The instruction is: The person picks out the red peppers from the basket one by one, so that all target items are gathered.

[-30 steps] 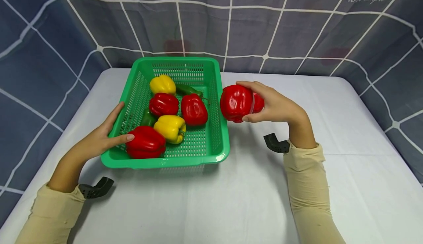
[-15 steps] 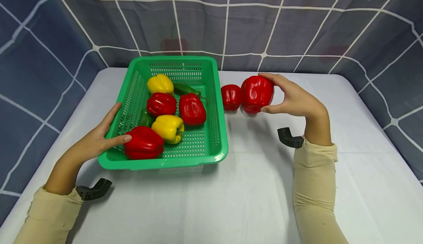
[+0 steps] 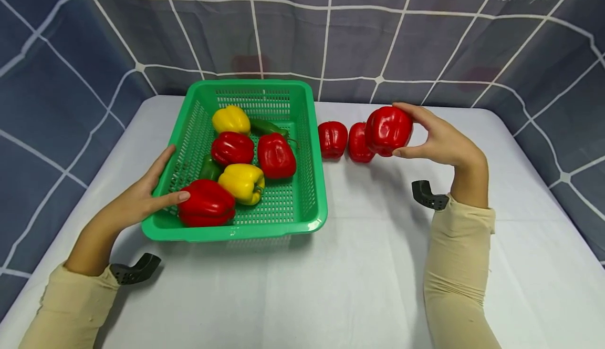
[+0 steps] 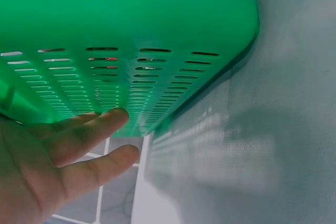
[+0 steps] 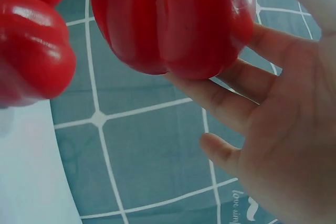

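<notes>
My right hand [image 3: 446, 136] holds a large red bell pepper [image 3: 389, 131] between thumb and fingers, right of the basket. In the right wrist view the same pepper [image 5: 173, 22] fills the top, with fingers along its side and underside. Two more red bell peppers stand on the table beside it, one [image 3: 333, 140] near the basket wall, another [image 3: 359, 144] partly hidden by the held one. My left hand [image 3: 132, 202] rests at the left rim of the green basket [image 3: 320, 202]. Its straight fingers lie outside the wall; the thumb reaches over the rim onto a red bell pepper [image 3: 208, 204].
Inside the basket lie two yellow bell peppers [image 3: 242, 183], more red ones [image 3: 276, 155], a long green pepper [image 3: 266, 127] and a dark green vegetable [image 3: 210, 169]. A white cloth [image 3: 359, 265] covers the table. A grey checked curtain [image 3: 293, 33] hangs behind and at both sides.
My right hand has carried the large red pepper rightward from beside the basket, uncovering two red peppers on the table. The left hand stays at the basket rim.
</notes>
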A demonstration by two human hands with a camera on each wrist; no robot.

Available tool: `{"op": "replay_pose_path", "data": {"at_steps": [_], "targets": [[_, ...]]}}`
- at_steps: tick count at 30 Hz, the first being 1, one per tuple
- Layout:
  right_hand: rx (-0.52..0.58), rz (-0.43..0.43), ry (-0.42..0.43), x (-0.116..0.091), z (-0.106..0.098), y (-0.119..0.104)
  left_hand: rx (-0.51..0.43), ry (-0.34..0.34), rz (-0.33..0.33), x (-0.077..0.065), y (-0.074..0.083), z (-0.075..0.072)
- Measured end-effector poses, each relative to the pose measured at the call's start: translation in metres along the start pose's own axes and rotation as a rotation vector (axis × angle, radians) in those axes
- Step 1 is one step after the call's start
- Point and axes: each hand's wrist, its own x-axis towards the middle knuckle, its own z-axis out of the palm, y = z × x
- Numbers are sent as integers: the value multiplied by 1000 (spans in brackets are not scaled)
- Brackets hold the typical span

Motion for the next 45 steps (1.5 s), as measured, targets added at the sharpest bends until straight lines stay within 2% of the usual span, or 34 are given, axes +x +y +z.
{"op": "replay_pose_path", "data": {"at_steps": [10,16,27,32,39,45], "targets": [[-16,80,-4,-7,-8,27,-1,9,-3,4,1,0],[-22,92,-14,-8,-12,40,7,6,21,3,-3,-1],[-31,149,-36,0,-7,62,-8,4,55,3,-5,0],[-5,181,-68,2,-4,68,-25,5,69,4,-6,2],[-6,220,-82,3,-3,74,19,4,71,4,-7,1],[-16,230,-90,5,-1,78,-28,1,62,4,-7,2]]}}
